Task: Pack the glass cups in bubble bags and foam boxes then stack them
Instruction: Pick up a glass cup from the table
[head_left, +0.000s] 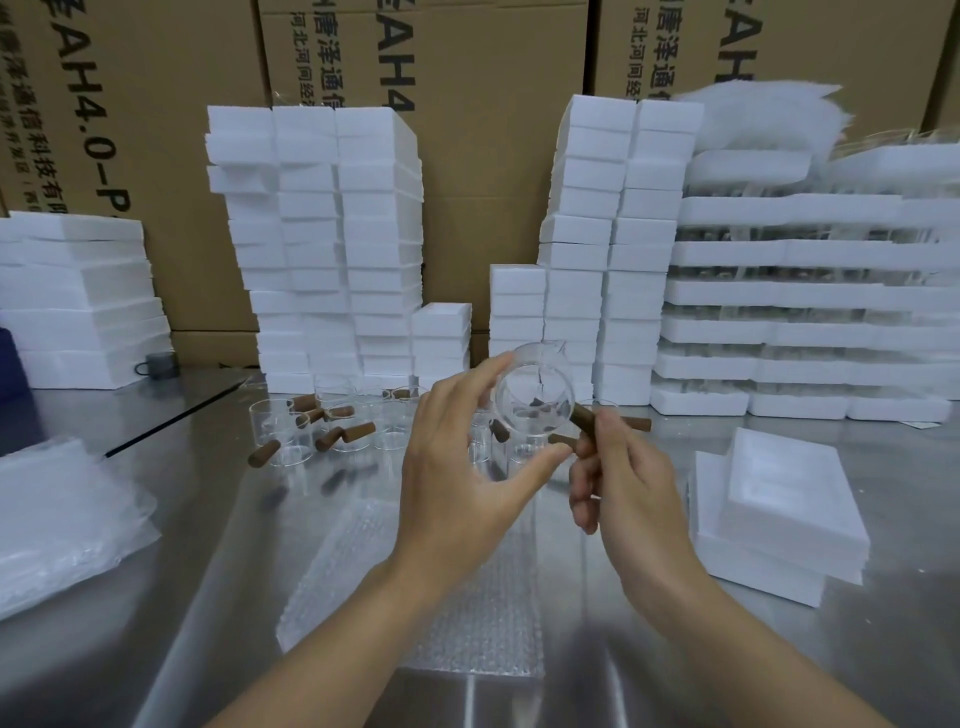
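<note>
A clear glass cup (535, 397) with a brown wooden handle is held up above the steel table, its mouth turned toward me. My right hand (618, 486) grips the wooden handle. My left hand (460, 467) holds the cup's glass body between thumb and fingers. Below the hands a bubble bag (467, 618) lies flat on the table. Several more glass cups (332, 426) with wooden handles stand behind the hands. Open foam boxes (784, 499) lie stacked at the right.
Tall stacks of white foam boxes (332, 244) rise at the back, with trays of packed glassware (800, 312) at the right and cardboard cartons (467, 156) behind. A pile of bubble bags (57, 525) lies at the left, and more foam pieces (78, 296) behind it.
</note>
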